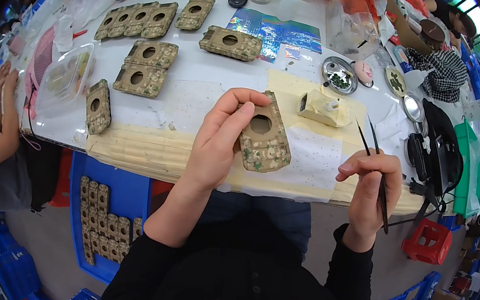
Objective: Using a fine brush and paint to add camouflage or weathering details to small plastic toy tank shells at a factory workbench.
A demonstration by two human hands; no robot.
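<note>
My left hand point(216, 135) grips a camouflage-patterned model tank hull point(271, 149) with a round hole in its upper face, thumb on top and fingers around the far end. It is held over the near part of the table, above a white speckled sheet point(313, 165). To its right, my right hand point(375, 181) holds black tweezers point(383, 208), their two tips apart and pointing away from me. Nothing shows between the tips. Past the sheet sits a cream-coloured block point(324, 107) with a white nozzle. Several similar hulls point(229, 43) lie farther off and to the left.
A round metal tin point(339, 75) of small green pieces stands at the right. Nearby are a pink round object point(362, 73) and a black bag point(442, 136). A blue tray point(113, 179) of hulls lies below the table's left side. Another person's arms point(4, 115) rest at far left.
</note>
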